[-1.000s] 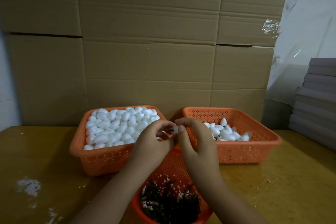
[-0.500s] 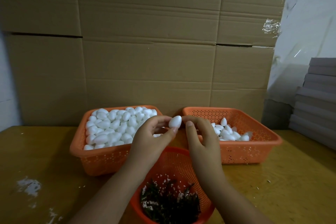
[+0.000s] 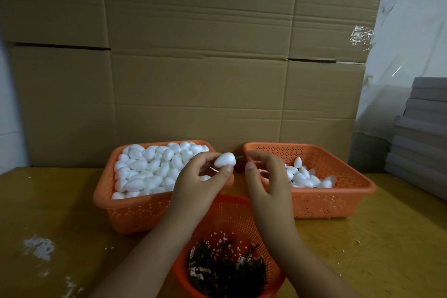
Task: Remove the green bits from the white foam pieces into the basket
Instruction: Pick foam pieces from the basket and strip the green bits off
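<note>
Three orange baskets sit before us on the wooden table. Nearest, at the table's front edge, the round basket holds a dark heap of pulled green bits speckled with white crumbs. Just above it our left hand pinches one white foam piece between thumb and fingertips, its green stem poking out toward our right hand, which hangs close by with fingers loosely curled and nothing in them. We judge the step is to nip that stem near its root and draw it straight out, keeping the left pinch light so the foam does not crumble, then drop it directly below. Room between the hands is tight, but the drop path is open. Farther back, the left rectangular basket is heaped with foam pieces; the right rectangular basket holds few. Both stand near the cardboard wall along the far edge.
</note>
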`<state>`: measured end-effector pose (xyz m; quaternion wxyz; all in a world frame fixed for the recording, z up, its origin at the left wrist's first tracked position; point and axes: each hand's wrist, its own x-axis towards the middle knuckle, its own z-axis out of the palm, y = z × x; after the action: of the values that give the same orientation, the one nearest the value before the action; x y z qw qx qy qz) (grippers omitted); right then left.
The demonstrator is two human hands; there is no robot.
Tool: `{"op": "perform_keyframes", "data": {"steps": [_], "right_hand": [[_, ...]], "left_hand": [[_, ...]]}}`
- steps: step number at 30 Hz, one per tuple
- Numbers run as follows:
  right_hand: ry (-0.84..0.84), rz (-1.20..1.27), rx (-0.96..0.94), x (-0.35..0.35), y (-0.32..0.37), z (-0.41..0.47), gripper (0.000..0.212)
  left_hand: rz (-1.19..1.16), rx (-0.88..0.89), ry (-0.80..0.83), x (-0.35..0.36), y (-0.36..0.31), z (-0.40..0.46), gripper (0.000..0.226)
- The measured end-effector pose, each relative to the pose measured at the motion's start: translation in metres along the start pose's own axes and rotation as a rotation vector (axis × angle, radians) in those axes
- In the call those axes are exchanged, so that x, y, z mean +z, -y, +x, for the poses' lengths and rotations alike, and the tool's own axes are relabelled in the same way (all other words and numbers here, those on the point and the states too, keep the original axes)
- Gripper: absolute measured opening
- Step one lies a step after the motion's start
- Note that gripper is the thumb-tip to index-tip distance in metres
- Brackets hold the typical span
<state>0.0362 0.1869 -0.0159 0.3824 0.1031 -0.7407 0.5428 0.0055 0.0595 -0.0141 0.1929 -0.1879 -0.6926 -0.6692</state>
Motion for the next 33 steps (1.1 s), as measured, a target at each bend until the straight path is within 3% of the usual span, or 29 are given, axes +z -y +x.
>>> {"op": "perform_keyframes", "data": {"steps": [5,10,16,20,26,28,33], "right_hand": [[0.016,0.087,0.122,-0.002,-0.003,0.004,0.018],[0.055,0.084,0.042,0.0,0.001,0.0,0.02],[0.118,-0.107,-0.147,0.003,0.003,-0.004,0.025],[0.148,-0.085,-0.168,0.005,0.001,-0.005,0.029],[0.135,0.185,0.17,0.002,0.0,0.002,0.01],[0.168,0.237,0.268,0.001,-0.001,0.004,0.015],[0.201,0.28,0.292,0.002,0.001,0.004,0.014]], "left_hand": [[-0.005,-0.025,0.021,-0.001,0.001,-0.001,0.014],[0.106,0.022,0.044,0.001,0.0,-0.001,0.006],[0.195,0.058,0.095,0.002,0.007,-0.001,0.01],[0.171,0.045,0.07,0.001,0.004,-0.001,0.013],[0.121,0.049,0.034,0.003,-0.001,-0.002,0.016],[0.12,0.051,0.043,0.004,-0.001,-0.003,0.017],[0.135,0.056,0.052,0.003,-0.001,-0.002,0.016]]}}
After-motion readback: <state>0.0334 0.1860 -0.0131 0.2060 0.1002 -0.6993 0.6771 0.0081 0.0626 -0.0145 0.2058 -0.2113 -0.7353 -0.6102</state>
